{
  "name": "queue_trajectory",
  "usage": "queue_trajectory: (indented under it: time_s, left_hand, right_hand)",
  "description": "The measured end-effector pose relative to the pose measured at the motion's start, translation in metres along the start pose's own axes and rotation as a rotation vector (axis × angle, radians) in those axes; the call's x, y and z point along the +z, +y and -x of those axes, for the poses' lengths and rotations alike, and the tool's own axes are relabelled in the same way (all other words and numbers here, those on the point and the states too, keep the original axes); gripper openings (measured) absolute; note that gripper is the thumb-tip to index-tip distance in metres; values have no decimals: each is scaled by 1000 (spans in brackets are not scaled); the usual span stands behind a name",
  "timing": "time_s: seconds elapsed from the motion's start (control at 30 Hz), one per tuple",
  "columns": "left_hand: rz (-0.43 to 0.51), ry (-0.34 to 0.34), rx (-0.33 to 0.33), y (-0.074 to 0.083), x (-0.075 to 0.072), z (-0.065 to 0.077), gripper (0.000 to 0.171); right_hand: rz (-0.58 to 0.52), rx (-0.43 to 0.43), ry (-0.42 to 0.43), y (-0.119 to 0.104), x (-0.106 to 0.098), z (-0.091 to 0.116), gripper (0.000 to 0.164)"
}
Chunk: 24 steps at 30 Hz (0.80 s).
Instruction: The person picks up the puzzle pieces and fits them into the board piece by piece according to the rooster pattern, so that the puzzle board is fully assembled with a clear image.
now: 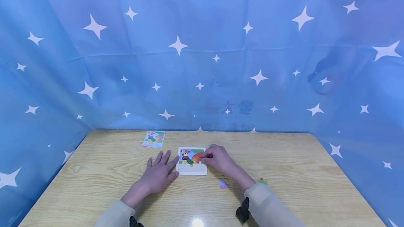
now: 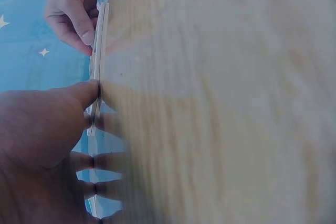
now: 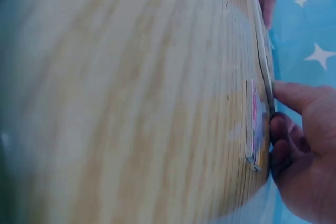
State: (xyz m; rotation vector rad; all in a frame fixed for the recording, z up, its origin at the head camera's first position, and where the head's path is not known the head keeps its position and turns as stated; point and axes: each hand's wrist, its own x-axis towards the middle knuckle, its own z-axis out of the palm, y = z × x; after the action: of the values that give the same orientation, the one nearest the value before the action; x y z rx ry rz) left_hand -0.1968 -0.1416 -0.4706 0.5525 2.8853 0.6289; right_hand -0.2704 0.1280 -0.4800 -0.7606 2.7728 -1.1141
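Note:
A small white-framed jigsaw puzzle [image 1: 191, 170] with a colourful rooster picture lies on the table. Its upper part is filled with printed pieces, while a pale band shows along the bottom. My left hand [image 1: 159, 176] rests flat with spread fingers, its index finger and thumb touching the frame's left edge. At the right edge my right hand [image 1: 217, 157] bends over the picture, thumb and index finger pinching a puzzle piece at the orange tail; the fingertips hide most of it. Near my right wrist lie loose purple and yellow puzzle pieces [image 1: 223, 183].
A picture card [image 1: 153, 139] with a similar rooster lies behind my left hand. Another green piece [image 1: 262, 181] shows partly beside the right sleeve. The wooden table [image 1: 303, 171] meets a blue star-patterned curtain [image 1: 221, 90] at the back.

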Motion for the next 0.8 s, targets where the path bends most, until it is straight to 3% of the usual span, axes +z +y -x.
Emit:
queue_trajectory:
  time_s: [0.53, 0.8]
  left_hand:
    - [3, 2, 9, 0, 0, -1, 58]
    - [-11, 2, 1, 1, -2, 0, 58]
  right_hand:
    - [-4, 28, -85, -6, -8, 3, 15]
    - [122, -58, -160, -11, -13, 8, 21]
